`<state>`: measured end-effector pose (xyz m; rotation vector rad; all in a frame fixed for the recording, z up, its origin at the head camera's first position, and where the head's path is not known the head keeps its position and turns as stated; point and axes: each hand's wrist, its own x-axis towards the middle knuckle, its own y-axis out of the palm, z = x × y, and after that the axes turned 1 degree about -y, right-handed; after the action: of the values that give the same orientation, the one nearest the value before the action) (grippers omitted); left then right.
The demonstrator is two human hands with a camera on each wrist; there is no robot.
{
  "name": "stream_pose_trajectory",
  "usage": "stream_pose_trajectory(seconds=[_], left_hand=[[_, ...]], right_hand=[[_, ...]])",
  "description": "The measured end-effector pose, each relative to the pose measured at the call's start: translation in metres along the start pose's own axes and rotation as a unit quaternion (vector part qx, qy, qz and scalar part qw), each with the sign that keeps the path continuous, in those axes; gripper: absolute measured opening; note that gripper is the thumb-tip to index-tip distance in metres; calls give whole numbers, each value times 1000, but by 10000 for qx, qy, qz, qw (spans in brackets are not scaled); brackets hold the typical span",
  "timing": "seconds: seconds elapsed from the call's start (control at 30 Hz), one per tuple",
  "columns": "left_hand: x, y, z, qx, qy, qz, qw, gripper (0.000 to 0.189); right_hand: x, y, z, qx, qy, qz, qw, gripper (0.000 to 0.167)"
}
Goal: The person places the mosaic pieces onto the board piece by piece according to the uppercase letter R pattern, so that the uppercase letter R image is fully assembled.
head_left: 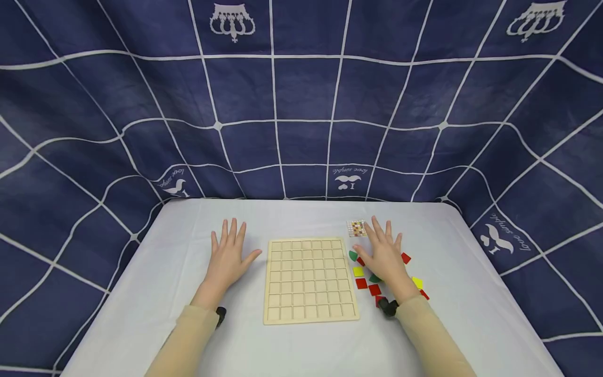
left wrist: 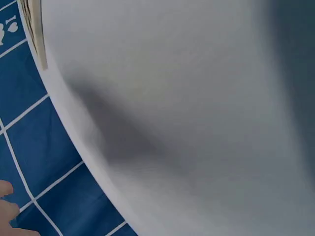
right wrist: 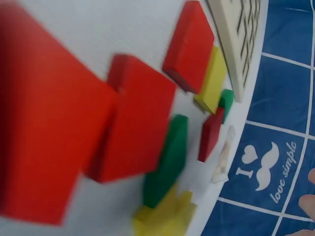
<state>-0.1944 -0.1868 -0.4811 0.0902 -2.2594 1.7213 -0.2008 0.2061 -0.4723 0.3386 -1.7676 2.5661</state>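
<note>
A pale wooden board (head_left: 311, 280) with a grid of square recesses lies in the middle of the table. My left hand (head_left: 228, 256) is to its left with fingers spread, holding nothing. On the other side my right hand (head_left: 387, 256), fingers also spread, is over a scatter of small coloured pieces and hides some of them. Among these are red squares (head_left: 361, 283), a yellow square (head_left: 358, 272) and green leaf-shaped pieces (head_left: 353, 255). The right wrist view shows a thick red block (right wrist: 135, 120), a green piece (right wrist: 167, 162) and a jagged yellow piece (right wrist: 170, 216) close up.
A small card printed with a coloured grid pattern (head_left: 356, 228) lies by the right fingertips, behind the board. White cloth (head_left: 301, 348) covers the table. Dark blue curtains (head_left: 306, 89) with white lines enclose its back and sides.
</note>
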Motion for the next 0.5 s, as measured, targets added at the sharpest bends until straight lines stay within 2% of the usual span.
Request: stream_pose_trajectory(seconds=[0.23,0.5], left_hand=[[-13,1,1,-236,133,380,9989,83],[-26,5,-3,-563,385,768,9947,78]], right_hand=[[-2,8,-1,44,126,239,9996,72],[-6,3,-19,576,810,509,9937,62]])
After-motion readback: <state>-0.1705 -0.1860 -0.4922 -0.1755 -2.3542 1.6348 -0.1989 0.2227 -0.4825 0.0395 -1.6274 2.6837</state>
